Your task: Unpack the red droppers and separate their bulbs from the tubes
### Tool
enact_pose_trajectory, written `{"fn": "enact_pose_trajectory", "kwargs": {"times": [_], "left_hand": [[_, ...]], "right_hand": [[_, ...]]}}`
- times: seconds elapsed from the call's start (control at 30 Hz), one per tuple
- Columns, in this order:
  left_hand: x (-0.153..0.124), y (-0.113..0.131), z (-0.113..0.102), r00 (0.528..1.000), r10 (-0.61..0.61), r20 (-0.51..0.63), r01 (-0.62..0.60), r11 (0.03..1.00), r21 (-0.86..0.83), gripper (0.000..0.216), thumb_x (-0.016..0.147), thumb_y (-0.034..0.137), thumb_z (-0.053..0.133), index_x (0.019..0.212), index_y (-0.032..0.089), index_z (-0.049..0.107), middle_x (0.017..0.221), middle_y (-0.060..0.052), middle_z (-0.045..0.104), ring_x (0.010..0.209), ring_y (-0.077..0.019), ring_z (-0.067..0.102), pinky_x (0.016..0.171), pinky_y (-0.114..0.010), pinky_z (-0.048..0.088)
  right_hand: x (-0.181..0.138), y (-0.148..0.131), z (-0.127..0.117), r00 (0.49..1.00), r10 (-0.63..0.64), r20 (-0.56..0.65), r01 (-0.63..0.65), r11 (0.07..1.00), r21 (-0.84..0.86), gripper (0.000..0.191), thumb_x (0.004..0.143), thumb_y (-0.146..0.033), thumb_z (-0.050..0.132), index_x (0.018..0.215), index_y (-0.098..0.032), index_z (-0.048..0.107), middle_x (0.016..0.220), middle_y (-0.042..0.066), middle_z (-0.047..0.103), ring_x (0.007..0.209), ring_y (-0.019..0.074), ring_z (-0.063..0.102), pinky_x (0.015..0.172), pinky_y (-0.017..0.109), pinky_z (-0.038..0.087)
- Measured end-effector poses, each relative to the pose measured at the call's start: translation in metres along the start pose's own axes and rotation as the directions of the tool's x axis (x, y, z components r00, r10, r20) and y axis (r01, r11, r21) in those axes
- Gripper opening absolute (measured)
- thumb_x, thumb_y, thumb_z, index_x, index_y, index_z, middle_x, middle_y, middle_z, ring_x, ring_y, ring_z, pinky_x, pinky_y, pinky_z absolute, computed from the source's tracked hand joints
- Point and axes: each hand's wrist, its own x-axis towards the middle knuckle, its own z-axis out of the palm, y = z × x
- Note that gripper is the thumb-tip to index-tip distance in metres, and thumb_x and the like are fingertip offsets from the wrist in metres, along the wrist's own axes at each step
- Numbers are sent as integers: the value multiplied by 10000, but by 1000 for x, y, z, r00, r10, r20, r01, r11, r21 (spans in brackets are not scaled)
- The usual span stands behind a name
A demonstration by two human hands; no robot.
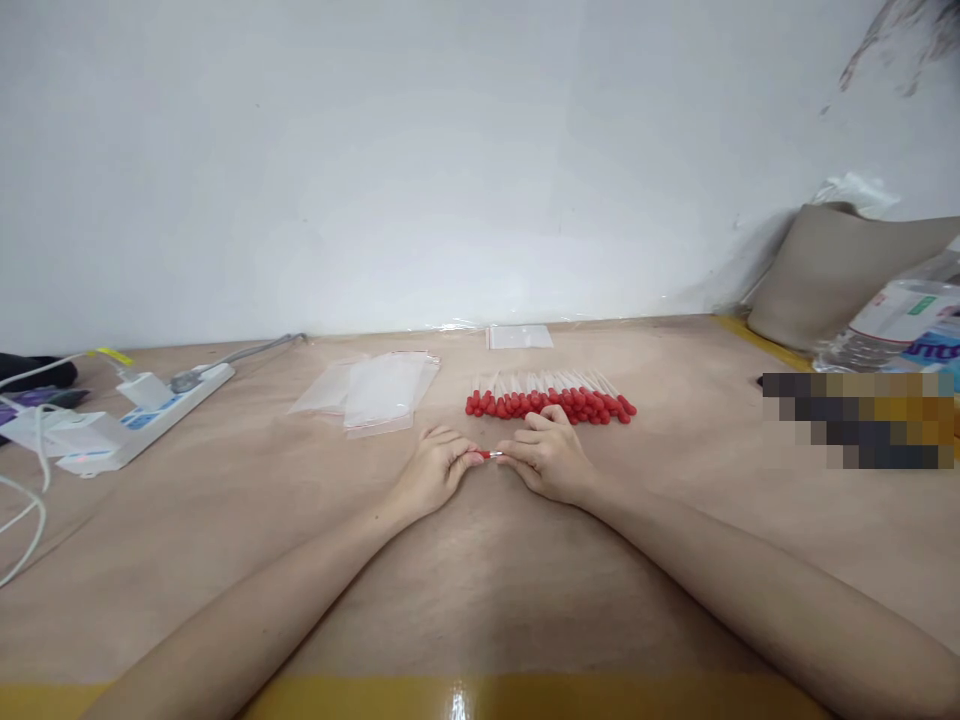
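Between my two hands is a small, thin red piece with a silvery-white part [491,455], held level just above the table. My left hand [437,468] pinches its red end between thumb and fingers. My right hand [551,455] pinches the other end, and the fingers hide much of it. Just beyond my right hand lies a row of red-tipped white sticks [555,402], their red ends toward me and some piled on each other. Clear plastic bags [386,393] lie flat in a small stack beyond my left hand.
A small white rectangular packet [520,337] lies near the wall. On the left stands a white power strip [154,415] with plugs and cables. A grey-brown curved sheet [840,270] and a plastic-wrapped bottle pack [900,320] are at the right. Yellow tape [375,697] edges the table's front.
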Motion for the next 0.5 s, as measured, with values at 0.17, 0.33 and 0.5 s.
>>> {"fn": "enact_pose_trajectory", "kwargs": {"times": [0.17, 0.33, 0.5], "left_hand": [[1, -2, -2, 997, -40, 61, 49, 988, -146, 302, 893, 322, 390, 715, 187, 593, 699, 4, 606, 716, -135, 528, 742, -291, 393], [1, -3, -4, 991, -70, 117, 98, 960, -263, 335, 894, 325, 365, 688, 180, 585, 711, -2, 601, 726, -131, 547, 717, -267, 419], [0, -3, -7, 988, -64, 142, 102, 954, -282, 351, 894, 336, 360, 672, 178, 580, 679, -2, 589, 707, -129, 546, 701, -261, 427]], "right_hand": [[-1, -2, -1, 998, -31, -48, 29, 999, -46, 211, 862, -300, 460, 812, -223, 651, 561, -17, 571, 647, 121, 378, 710, 325, 228], [-1, -4, -2, 996, -64, -67, 55, 989, -137, 213, 872, -279, 440, 804, -219, 633, 544, -18, 539, 638, 117, 371, 696, 325, 223], [-2, -7, -4, 990, -104, -100, 82, 975, -205, 212, 881, -258, 426, 797, -218, 616, 529, -24, 511, 642, 114, 376, 708, 326, 227]]}}
